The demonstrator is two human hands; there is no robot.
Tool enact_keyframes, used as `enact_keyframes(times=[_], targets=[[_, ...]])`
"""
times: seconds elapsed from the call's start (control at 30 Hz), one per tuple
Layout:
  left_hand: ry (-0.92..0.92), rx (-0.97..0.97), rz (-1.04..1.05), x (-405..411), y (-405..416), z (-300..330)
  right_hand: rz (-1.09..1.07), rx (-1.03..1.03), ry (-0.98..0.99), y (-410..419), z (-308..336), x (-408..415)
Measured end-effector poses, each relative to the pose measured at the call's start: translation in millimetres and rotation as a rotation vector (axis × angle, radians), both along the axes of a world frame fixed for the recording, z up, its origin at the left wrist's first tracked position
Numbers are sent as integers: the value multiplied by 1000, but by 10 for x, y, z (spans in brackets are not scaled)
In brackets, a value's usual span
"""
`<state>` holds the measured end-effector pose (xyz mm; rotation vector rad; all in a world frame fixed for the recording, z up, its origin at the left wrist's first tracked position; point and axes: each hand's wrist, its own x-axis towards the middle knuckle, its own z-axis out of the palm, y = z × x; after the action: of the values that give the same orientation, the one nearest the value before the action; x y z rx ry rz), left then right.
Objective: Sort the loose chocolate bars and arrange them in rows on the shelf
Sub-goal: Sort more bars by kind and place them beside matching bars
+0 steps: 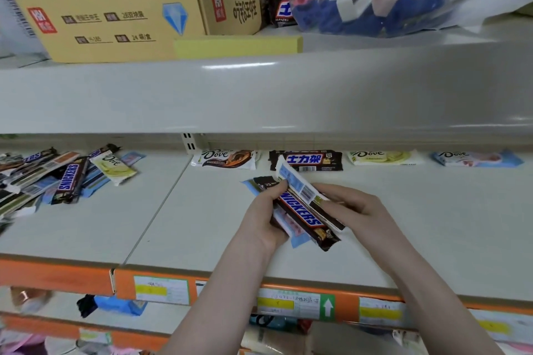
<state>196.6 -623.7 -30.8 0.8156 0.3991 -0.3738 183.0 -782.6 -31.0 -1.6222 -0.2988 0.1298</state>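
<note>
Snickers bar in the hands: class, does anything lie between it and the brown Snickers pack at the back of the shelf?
Nothing visible does. The Snickers bar sits on top of the handful that both hands hold, and only bare shelf lies between it and the brown pack in the back row.

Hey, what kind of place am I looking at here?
Most likely a shop aisle being restocked: metal shelving with an orange price-label strip, wrapped chocolate bars lined along the back, a loose pile at left, and a shipping carton on the shelf above.

Brown Snickers bar with blue lettering; orange-edged shelf
</note>
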Motion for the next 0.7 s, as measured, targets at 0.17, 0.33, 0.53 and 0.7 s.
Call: enact_keyframes(times=[0.17, 0.33, 0.53, 0.7], targets=[[-20, -18, -20, -1, 47, -21, 45, -77, 59, -18, -30, 2], [-31, 27, -3, 34, 188, -31, -156, -262, -72, -39, -47, 45], [-14, 97, 2, 37, 254, -9, -170, -419, -273, -90, -49, 47], [15, 180, -57, 34, 235, -7, -138, -639, -476, -188, -44, 50]])
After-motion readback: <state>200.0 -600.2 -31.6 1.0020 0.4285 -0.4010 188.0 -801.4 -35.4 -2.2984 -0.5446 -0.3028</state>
